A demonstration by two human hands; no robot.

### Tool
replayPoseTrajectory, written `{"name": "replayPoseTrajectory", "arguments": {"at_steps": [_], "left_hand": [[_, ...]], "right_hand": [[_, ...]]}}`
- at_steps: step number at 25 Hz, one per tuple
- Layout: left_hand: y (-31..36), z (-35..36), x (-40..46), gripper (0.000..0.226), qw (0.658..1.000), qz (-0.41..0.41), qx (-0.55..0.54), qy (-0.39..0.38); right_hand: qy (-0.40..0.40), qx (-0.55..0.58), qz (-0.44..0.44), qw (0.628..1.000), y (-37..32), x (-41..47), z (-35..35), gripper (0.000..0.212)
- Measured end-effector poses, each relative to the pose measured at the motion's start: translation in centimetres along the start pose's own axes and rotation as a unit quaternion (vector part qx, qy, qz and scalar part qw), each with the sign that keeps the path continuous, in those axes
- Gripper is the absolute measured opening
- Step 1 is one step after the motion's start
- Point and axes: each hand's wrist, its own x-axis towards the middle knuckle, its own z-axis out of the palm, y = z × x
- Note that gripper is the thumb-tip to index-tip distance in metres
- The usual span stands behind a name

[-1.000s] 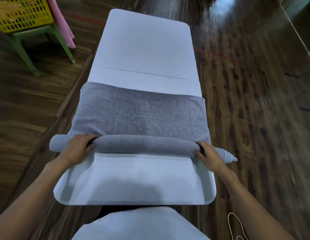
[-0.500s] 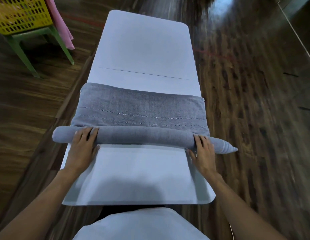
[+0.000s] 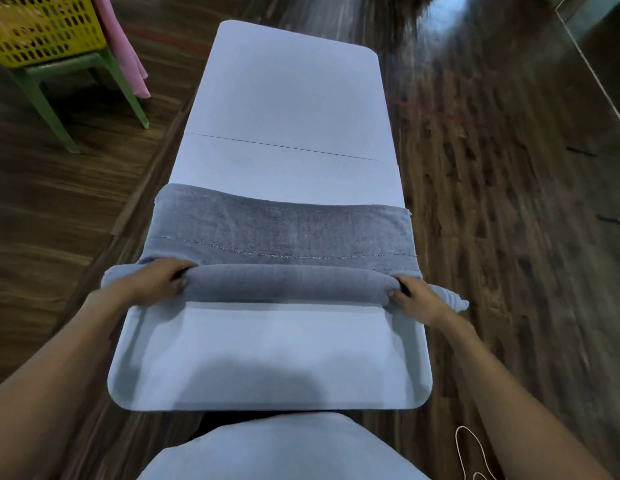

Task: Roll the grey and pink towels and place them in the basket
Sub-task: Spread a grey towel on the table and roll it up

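Since half a second earlier, both hands had changed from lying flat with straight fingers on the roll to curling round it, and the roll looked thicker, with less flat cloth left beyond it.

The grey towel (image 3: 284,230) lay across the white surface (image 3: 284,98), its rolled part running from 9 to 3 o'clock and its flat part stretching toward 12 o'clock. The left hand (image 3: 156,282) gripped the roll near its 9 o'clock end, fingers wrapped over the top and thumb below. The right hand (image 3: 417,299) held the roll near its 3 o'clock end, fingers curled round it. A tapered tip of the roll stuck out past the right hand, over the surface's edge, and a shorter end showed past the left hand.

At 10 o'clock, well apart from the surface, a yellow basket (image 3: 41,29) stood on a green stool (image 3: 93,64). The pink towel (image 3: 124,46) hung just beside the basket, on its 3 o'clock side. The floor (image 3: 509,202) was dark wood.
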Motion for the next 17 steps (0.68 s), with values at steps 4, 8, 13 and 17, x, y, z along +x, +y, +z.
{"name": "replayPoseTrajectory", "arguments": {"at_steps": [4,8,13,17], "left_hand": [[1.9,-1.2,0.5,0.017,0.970,-0.027,0.008,0.243],[2.5,3.5,-2.2,0.032,0.935,0.029,0.103,0.338],[1.7,3.0,-1.3,0.063,0.965,0.028,0.123,0.232],[1.7,1.9,-0.5,0.045,0.975,0.031,0.066,0.209]], "right_hand": [[0.181,0.065,0.071,0.979,-2.7,1.0,-0.8,0.028],[0.286,-0.126,0.001,0.950,-3.0,-1.9,4.1,0.038],[0.179,-0.139,0.004,0.974,-2.0,-0.9,3.7,0.057],[0.168,-0.097,-0.032,0.980,-2.2,-0.2,1.7,0.037]]}}
